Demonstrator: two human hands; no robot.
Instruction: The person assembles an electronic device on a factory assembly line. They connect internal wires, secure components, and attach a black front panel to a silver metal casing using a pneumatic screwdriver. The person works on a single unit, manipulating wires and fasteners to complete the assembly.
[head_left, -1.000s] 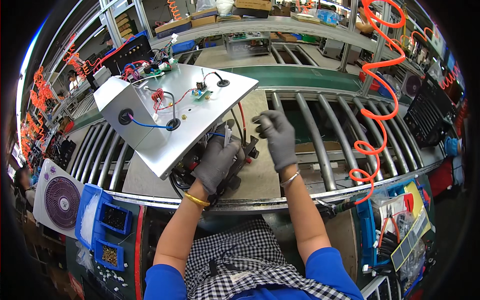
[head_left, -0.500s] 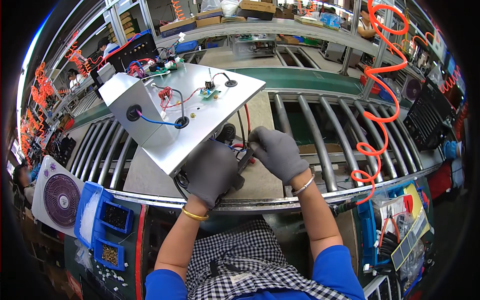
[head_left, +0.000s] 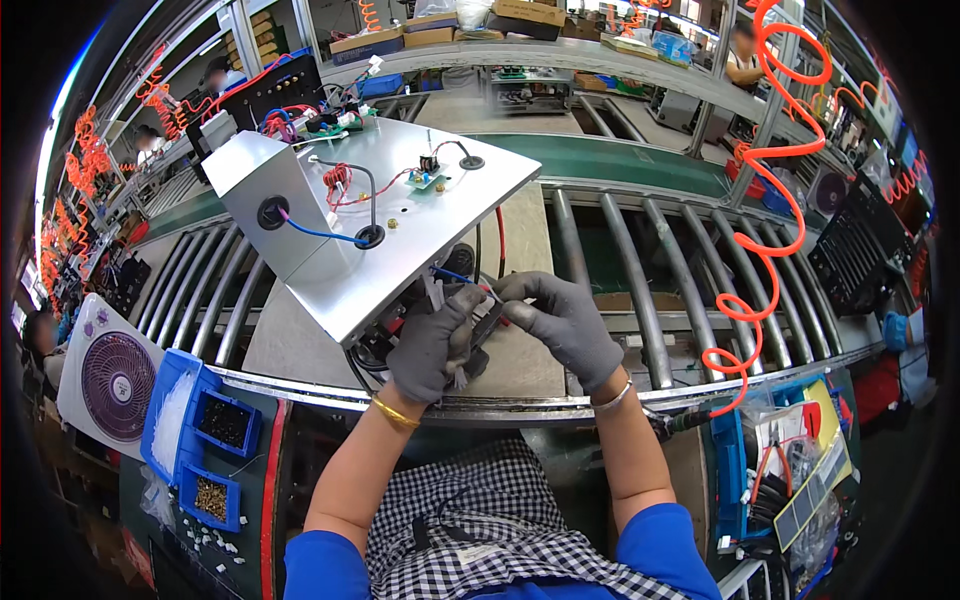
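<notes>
A silvery sheet-metal panel (head_left: 420, 215) with a raised box section, grommets, wires and a small circuit board stands tilted over the conveyor. Close by its lower right edge, my gloved left hand (head_left: 432, 345) is closed around a bunch of whitish cable ties (head_left: 434, 292), whose ends stick out above and below the fist. A blue wire (head_left: 452, 274) runs from under the panel toward both hands. My gloved right hand (head_left: 565, 325) pinches at the wires just right of the left; what lies between its fingertips is too small to name. A red cable (head_left: 501, 240) hangs behind it.
Metal rollers (head_left: 650, 290) extend to the right, with a coiled orange air hose (head_left: 770, 240) hanging over them. Blue bins (head_left: 215, 500) of small parts and a fan (head_left: 115, 385) stand at left. A blue tray (head_left: 735, 470) with pliers is at right.
My left hand has turned, and the whitish ties in it now show. The right fingers have shifted to a pinch beside it. The panel appears slightly farther right.
</notes>
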